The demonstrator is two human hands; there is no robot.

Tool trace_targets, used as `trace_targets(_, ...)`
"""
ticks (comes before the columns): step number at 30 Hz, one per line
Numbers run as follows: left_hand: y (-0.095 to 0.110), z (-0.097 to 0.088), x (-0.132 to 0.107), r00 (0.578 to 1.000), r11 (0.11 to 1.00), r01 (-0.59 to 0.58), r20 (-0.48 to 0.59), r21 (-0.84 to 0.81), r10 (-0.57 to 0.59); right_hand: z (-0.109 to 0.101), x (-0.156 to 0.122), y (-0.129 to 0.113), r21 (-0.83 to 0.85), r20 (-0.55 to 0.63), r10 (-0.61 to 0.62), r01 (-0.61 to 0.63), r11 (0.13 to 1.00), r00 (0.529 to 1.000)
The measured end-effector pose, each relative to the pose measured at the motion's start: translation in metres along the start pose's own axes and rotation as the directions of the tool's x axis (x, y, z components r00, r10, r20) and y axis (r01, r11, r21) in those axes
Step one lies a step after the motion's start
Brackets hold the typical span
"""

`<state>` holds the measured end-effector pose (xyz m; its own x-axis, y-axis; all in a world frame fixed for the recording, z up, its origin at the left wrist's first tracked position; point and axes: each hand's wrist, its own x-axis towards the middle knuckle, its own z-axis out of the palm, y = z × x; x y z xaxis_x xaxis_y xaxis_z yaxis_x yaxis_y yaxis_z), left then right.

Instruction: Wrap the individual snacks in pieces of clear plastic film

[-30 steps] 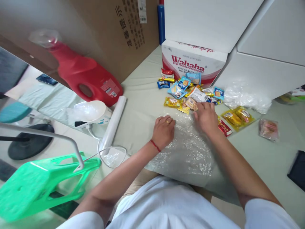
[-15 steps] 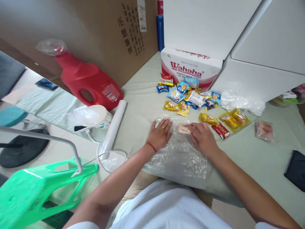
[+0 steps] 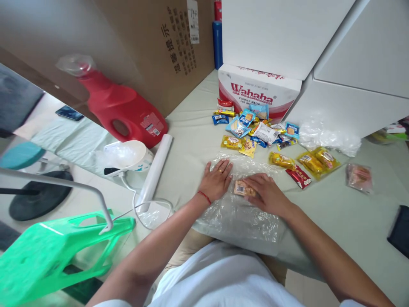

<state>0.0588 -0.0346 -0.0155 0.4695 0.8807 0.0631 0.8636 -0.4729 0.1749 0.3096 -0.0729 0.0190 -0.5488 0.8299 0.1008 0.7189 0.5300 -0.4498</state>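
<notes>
A clear plastic bag (image 3: pixel 233 217) lies flat on the green cloth in front of me. My left hand (image 3: pixel 216 179) rests palm down on its upper left part, fingers spread, with a ring and a red string bracelet. On the bag sits a small wrapped snack packet (image 3: pixel 240 188), pinkish-tan with a barcode on top. My right hand (image 3: pixel 265 192) grips this packet from the right, its fingers covering the right end. A yellow wrapped snack (image 3: pixel 281 160) and a red snack packet (image 3: pixel 298 176) lie just beyond the right hand.
Several wrapped snacks (image 3: pixel 265 133) are heaped against a Wahaba-marked carton (image 3: pixel 255 91). A pink packet (image 3: pixel 359 177) and crumpled clear plastic (image 3: pixel 329 138) lie to the right. A red jug (image 3: pixel 128 108), a white lamp (image 3: pixel 156 172) and a green stool (image 3: pixel 57 251) are at left.
My right hand has moved the snack packet slightly towards me and to the left on the bag, and its barcode side now shows. My left hand has stayed flat on the bag.
</notes>
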Motion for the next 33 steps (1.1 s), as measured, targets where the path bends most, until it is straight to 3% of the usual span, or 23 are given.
trace_targets(2, 0.0, 0.0, 0.0, 1.0, 1.0, 0.001, -0.001, -0.002, -0.001, -0.013, 0.026, 0.011, 0.01, -0.068, 0.141, -0.141, 0.99, 0.988)
trace_targets(3, 0.0, -0.001, 0.0, 1.0, 1.0, 0.003, -0.001, -0.001, -0.003, -0.019, 0.043, 0.018, -0.008, -0.109, 0.264, -0.267, 0.964, 0.958)
trace_targets(5, 0.0, -0.001, 0.0, 1.0, 1.0, 0.007, -0.002, 0.003, -0.007, -0.027, 0.084, 0.03, -0.066, -0.143, 0.532, -0.544, 0.836, 0.835)
trace_targets(7, 0.0, -0.002, 0.0, 1.0, 1.0, 0.01, -0.004, 0.007, -0.01, -0.028, 0.122, 0.037, -0.097, -0.102, 0.703, -0.71, 0.697, 0.704)
trace_targets(9, 0.0, -0.002, -0.001, 1.0, 1.0, 0.01, -0.006, 0.004, -0.01, -0.024, 0.15, 0.042, -0.075, -0.072, 0.772, -0.775, 0.627, 0.631)
trace_targets(13, 0.0, -0.001, -0.001, 1.0, 1.0, 0.008, -0.01, -0.009, -0.008, -0.01, 0.159, 0.048, 0.143, -0.094, 0.804, -0.792, 0.594, 0.587)
trace_targets(16, -0.001, 0.0, -0.001, 1.0, 1.0, 0.006, -0.018, -0.015, -0.006, -0.009, 0.135, 0.054, 0.353, -0.121, 0.771, -0.698, 0.623, 0.626)
trace_targets(18, -0.001, 0.001, -0.001, 1.0, 1.0, 0.004, -0.025, -0.017, -0.004, -0.017, 0.112, 0.053, 0.414, -0.232, 0.697, -0.58, 0.702, 0.678)
trace_targets(21, -0.001, 0.002, -0.001, 1.0, 1.0, 0.002, -0.027, -0.016, -0.002, -0.034, 0.076, 0.035, 0.319, -0.449, 0.469, -0.354, 0.879, 0.761)
trace_targets(23, -0.001, 0.003, -0.001, 1.0, 1.0, 0.002, -0.029, -0.013, -0.003, -0.036, 0.053, 0.013, 0.19, -0.48, 0.276, -0.208, 0.959, 0.833)
trace_targets(25, -0.001, 0.003, -0.001, 0.999, 1.0, 0.004, -0.033, -0.015, -0.004, -0.027, 0.032, -0.012, 0.046, -0.406, 0.122, -0.112, 0.993, 0.906)
trace_targets(28, -0.001, 0.002, -0.002, 0.999, 1.0, -0.001, -0.042, -0.023, 0.0, 0.001, 0.007, -0.042, -0.151, -0.182, 0.033, -0.061, 0.987, 0.983)
trace_targets(30, 0.0, 0.002, -0.002, 0.999, 1.0, -0.003, -0.047, -0.03, 0.002, 0.015, -0.007, -0.052, -0.194, -0.053, 0.022, -0.032, 0.98, 0.998)
trace_targets(33, 0.0, 0.003, -0.002, 0.999, 0.999, -0.002, -0.05, -0.041, -0.001, 0.017, -0.017, -0.049, -0.149, -0.034, 0.033, -0.038, 0.988, 0.999)
